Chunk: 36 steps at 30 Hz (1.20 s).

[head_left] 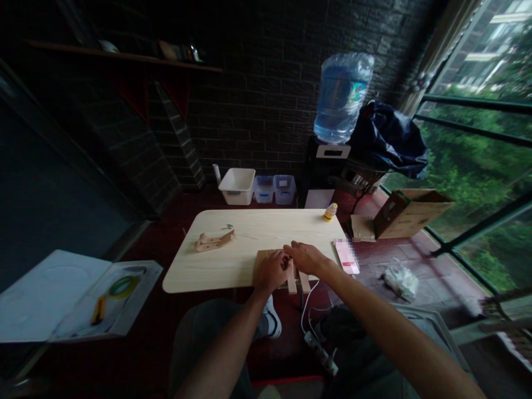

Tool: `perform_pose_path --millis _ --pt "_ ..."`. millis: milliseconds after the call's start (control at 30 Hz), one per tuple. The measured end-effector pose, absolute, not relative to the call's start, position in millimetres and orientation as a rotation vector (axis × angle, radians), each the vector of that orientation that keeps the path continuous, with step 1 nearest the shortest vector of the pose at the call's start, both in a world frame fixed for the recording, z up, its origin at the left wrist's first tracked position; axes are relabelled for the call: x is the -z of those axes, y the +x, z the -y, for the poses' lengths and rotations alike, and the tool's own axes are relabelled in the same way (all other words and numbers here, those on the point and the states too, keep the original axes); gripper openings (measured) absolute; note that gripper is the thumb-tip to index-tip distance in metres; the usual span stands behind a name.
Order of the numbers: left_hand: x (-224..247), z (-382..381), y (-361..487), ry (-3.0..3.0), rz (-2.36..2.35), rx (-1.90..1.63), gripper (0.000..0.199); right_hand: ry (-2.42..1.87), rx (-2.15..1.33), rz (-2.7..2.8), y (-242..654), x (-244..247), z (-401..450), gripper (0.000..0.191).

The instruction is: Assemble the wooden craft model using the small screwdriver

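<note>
At the near edge of the pale wooden table (249, 224), my left hand (273, 271) rests on a brown board or piece of cardboard (261, 259), its fingers curled. My right hand (305, 257) meets it from the right, fingers bent together over wooden strips (305, 284) that stick out past the table edge. Whatever lies between the fingertips is too small and dark to make out. A wooden assembly (215, 241) lies on the left part of the table, with small dark metal pieces (227, 226) just behind it.
A yellow-capped bottle (330, 212) stands at the table's back right; a pink phone-like item (346, 256) lies at the right edge. An open white case (124, 299) is at left. Bins (238, 185), a water dispenser (328, 166) and a cardboard box (409, 213) stand beyond. A power strip (322, 353) lies below.
</note>
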<state>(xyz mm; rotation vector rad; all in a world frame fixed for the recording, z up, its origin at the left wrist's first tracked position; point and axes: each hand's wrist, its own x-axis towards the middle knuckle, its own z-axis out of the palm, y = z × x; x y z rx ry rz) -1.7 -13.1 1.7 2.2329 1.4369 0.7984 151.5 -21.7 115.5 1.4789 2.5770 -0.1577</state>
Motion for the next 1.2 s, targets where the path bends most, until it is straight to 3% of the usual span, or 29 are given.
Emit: perform_pose_path --millis 367,1200 --pt "17 8 -3 2.235 -1.409 -0.873 0.010 1.546 0.223 -2.557 155 -122 15 0.024" --pt "18 6 -3 2.219 -1.383 -0.916 0.010 1.603 0.239 -2.580 157 -109 8 0.029"
